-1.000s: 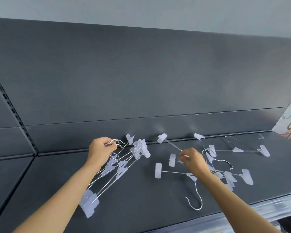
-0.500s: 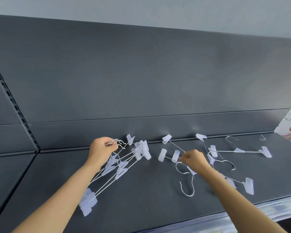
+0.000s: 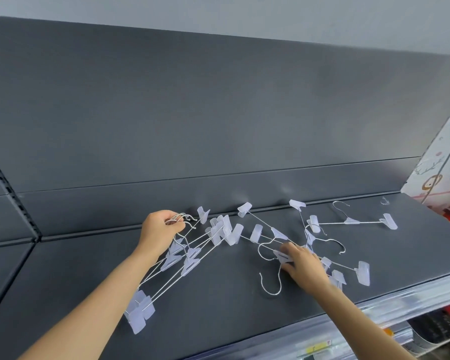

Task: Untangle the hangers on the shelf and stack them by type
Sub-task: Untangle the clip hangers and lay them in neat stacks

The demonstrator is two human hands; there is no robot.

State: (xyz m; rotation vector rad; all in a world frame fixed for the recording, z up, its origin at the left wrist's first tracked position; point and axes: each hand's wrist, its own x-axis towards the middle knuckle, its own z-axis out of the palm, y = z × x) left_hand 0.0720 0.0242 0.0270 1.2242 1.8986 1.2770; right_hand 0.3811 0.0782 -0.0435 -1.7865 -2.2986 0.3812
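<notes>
Gripping a bunch of hangers (image 3: 192, 258) by the hooks, fingers curled tight round them, the left hand (image 3: 159, 229) is holding it fanned over the shelf (image 3: 218, 320). The right hand (image 3: 305, 266) is pinching one hanger (image 3: 281, 255) in the tangle (image 3: 322, 245), fingers clamped on its middle. Over the last second it is dragging this leftward, clips now just beside the bunch. Probably coming free, nearly joining the stack. Another hanger (image 3: 351, 221) is lying apart, far right. No bin is holding hangers; patterned box (image 3: 442, 172) contents hidden.
</notes>
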